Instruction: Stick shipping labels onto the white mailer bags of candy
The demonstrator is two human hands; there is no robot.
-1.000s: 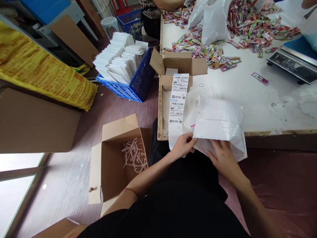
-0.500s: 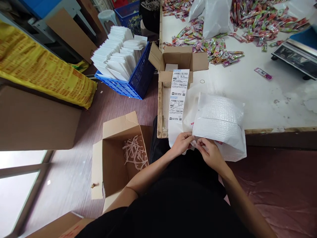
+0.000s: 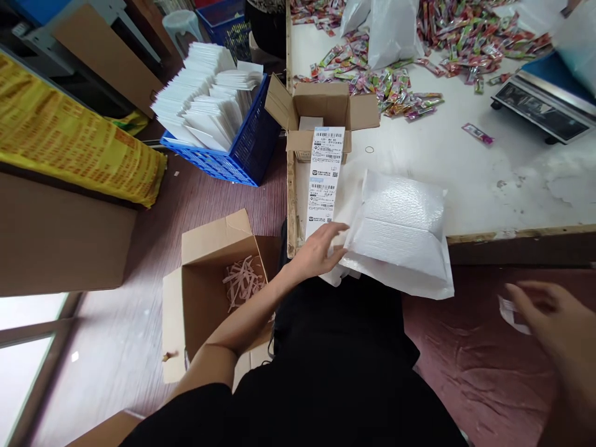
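Note:
A white padded mailer (image 3: 400,226) lies at the table's front edge, its lower part overhanging. My left hand (image 3: 321,250) is at its left side, fingers apart, over the lower end of a strip of printed labels (image 3: 325,167). The strip runs up to a small open carton (image 3: 321,99). Far to the right, off the table, my right hand (image 3: 554,316) is spread and smeared by motion. Beside its fingertips is a small white piece (image 3: 513,315) over the dark red floor; whether the hand touches it is unclear.
A blue basket (image 3: 256,139) of white envelopes stands left of the table (image 3: 419,155). Below it is an open box (image 3: 205,304) with paper strips. Many colourful packets (image 3: 479,37), a white bag (image 3: 393,31) and a scale (image 3: 544,102) are on the table.
My hands have parted from the mailer's lower left edge. The right hand has swung far right and opened; the left has shifted slightly left and up, fingers spread. The white piece has appeared.

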